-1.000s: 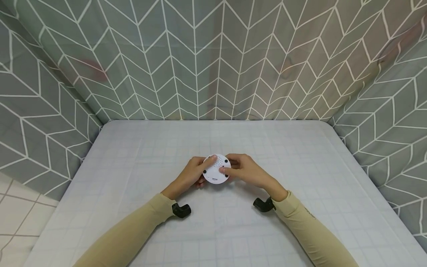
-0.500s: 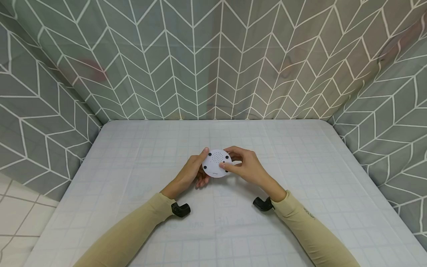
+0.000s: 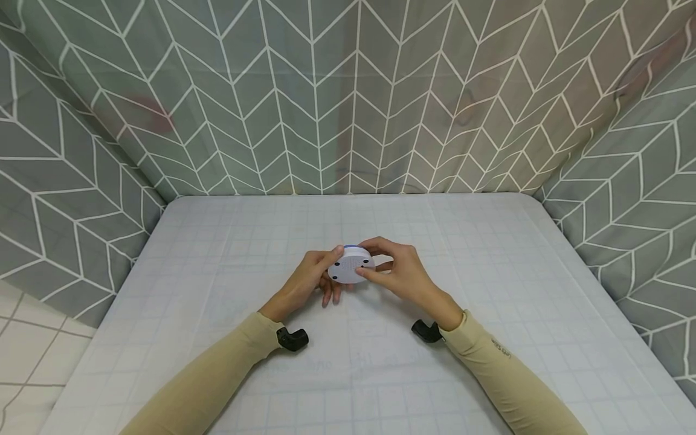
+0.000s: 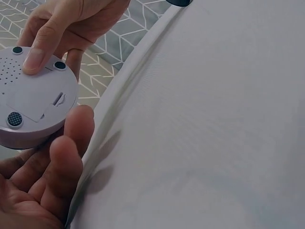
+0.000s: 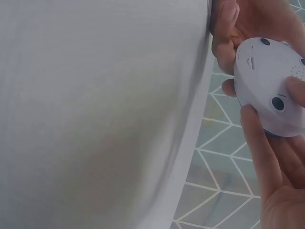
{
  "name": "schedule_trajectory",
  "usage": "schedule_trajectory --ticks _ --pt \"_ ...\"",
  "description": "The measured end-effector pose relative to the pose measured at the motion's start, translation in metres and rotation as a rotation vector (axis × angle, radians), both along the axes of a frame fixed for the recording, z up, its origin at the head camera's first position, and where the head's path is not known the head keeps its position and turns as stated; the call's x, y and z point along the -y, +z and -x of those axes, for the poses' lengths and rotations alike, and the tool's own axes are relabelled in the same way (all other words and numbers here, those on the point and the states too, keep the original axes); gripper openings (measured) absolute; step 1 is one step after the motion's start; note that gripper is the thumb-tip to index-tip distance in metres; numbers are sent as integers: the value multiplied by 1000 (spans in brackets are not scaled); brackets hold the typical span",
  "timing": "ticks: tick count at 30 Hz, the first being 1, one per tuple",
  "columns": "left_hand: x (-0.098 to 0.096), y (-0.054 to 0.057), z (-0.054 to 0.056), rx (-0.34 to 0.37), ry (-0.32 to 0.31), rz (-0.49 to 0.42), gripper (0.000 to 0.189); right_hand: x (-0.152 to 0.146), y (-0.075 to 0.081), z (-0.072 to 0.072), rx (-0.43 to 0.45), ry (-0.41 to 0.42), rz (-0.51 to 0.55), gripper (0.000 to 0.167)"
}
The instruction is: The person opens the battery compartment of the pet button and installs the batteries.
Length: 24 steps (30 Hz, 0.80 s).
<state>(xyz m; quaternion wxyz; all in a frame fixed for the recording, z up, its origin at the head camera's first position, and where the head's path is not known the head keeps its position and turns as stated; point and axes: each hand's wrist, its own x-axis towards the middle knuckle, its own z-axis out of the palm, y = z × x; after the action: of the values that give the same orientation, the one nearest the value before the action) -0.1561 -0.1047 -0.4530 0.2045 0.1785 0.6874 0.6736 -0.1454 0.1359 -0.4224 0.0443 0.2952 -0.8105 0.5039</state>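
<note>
A round white device (image 3: 345, 271) is held between both hands over the middle of the table. Its underside faces the head camera, with dark round feet and a cluster of small speaker holes. In the left wrist view, a battery cover with a small latch (image 4: 59, 99) shows on that face of the device (image 4: 28, 102). A blue edge peeks out at its far side. My left hand (image 3: 302, 278) grips its left edge, thumb at the rim and other fingers below. My right hand (image 3: 405, 269) pinches the right side, thumb on the underside and fingers behind the rim.
A white cloth with a faint grid covers the table (image 3: 261, 380). Grey-green curtains (image 3: 326, 109) with white zigzag lines stand behind and at both sides. Black wrist mounts (image 3: 292, 339) sit at both sleeve cuffs. Pale floor tiles (image 3: 32, 350) show at the lower left.
The device has tilted so its underside appears narrower and the blue far side comes into view. My left thumb has slid off the face to the rim; my right hand has moved slightly up.
</note>
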Motion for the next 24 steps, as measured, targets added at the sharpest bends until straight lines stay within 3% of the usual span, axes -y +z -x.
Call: schedule_trajectory --ticks 10,14,19,24 --pt "0 0 3 13 31 -35 52 -1 -2 3 19 -13 -33 42" --pt "0 -1 6 -44 65 33 45 -1 0 3 82 -24 -50 43" --pt "0 -2 9 -109 104 126 42 -1 2 3 181 -19 -144 45" --pt "1 -1 9 -127 99 126 40 -2 0 4 228 17 -227 45"
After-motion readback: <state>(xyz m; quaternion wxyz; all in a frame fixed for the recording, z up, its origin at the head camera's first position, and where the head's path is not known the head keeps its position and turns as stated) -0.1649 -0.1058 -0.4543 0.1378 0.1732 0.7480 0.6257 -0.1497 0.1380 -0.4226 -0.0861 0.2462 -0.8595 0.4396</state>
